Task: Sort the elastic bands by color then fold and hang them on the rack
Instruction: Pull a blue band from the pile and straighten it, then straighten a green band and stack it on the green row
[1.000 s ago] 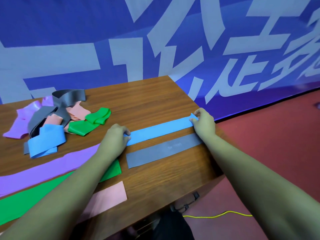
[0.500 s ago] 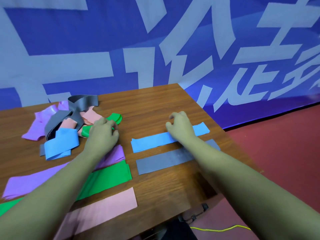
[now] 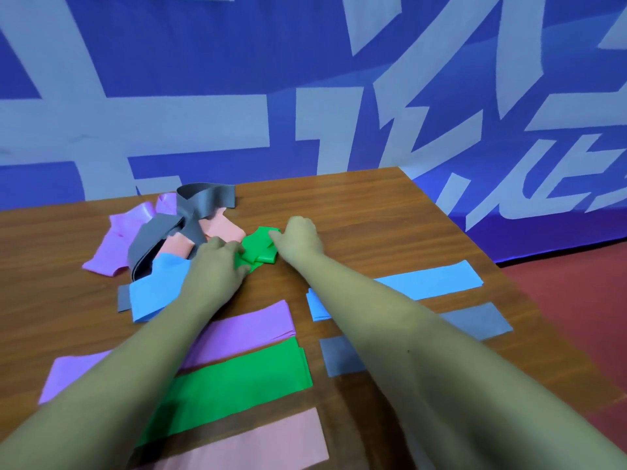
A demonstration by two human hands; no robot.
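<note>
A crumpled green band (image 3: 258,248) lies at the right edge of a heap of loose bands (image 3: 169,239) on the wooden table (image 3: 356,212). My left hand (image 3: 217,262) grips its near left part and my right hand (image 3: 298,237) pinches its far right part. Flat, straightened bands lie nearer me: blue (image 3: 431,284), grey (image 3: 475,322), purple (image 3: 251,325), green (image 3: 244,378) and pink (image 3: 251,446). My forearms cover parts of them.
The heap holds purple (image 3: 117,242), grey (image 3: 203,198), pink (image 3: 217,228) and blue (image 3: 152,293) bands. A blue banner with pale lettering (image 3: 305,96) stands behind the table. Red floor (image 3: 576,317) lies to the right, past the table's edge. No rack is in view.
Both hands left the flat blue band and moved up and left to the heap. They have taken hold of the crumpled green band. The view shifted left.
</note>
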